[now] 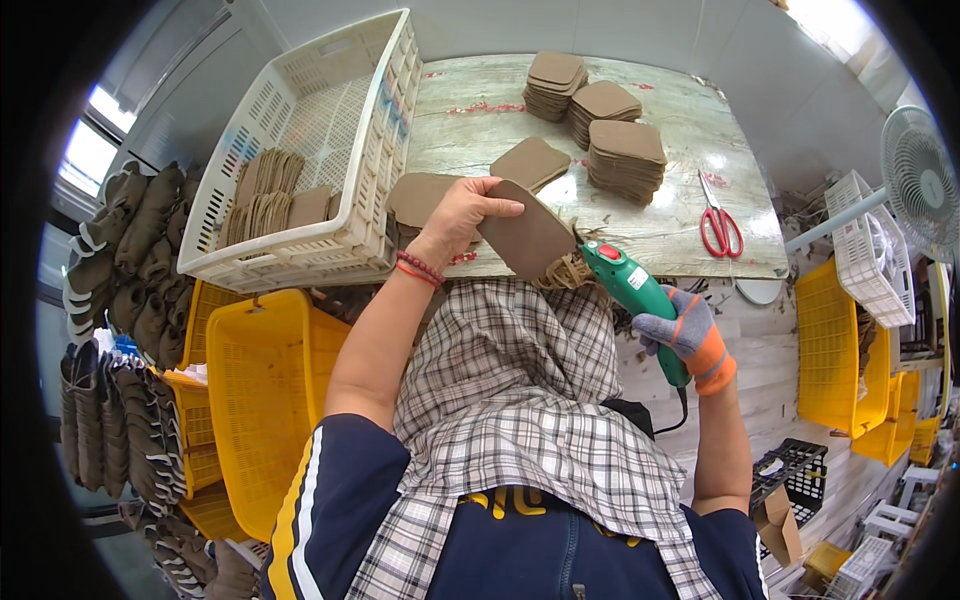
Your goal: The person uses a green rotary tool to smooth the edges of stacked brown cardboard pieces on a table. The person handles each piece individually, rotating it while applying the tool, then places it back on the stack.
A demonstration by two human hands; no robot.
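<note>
My bare left hand (458, 218) pinches the upper left end of a brown rounded fabric panel (530, 235), thumb on top, above the table's front edge. My right hand (692, 335), in a grey and orange glove, is wrapped round a green corded power tool (635, 283) with a red switch. Its tip meets the panel's right edge; the exact contact is too small to tell. Thin brown strips (566, 273) hang under that edge. Behind my left hand lie more brown panels (530, 160). Farther back stand three stacks of panels (627, 145).
Red-handled scissors (721, 232) lie at the table's right. A white crate (372, 140) holding brown panels rests on the left. Yellow crates (262, 350) stand below it, beside hanging brown shoe-like pieces (150, 230). A fan (922, 178) stands at right. The tool's cord (683, 410) trails over my lap.
</note>
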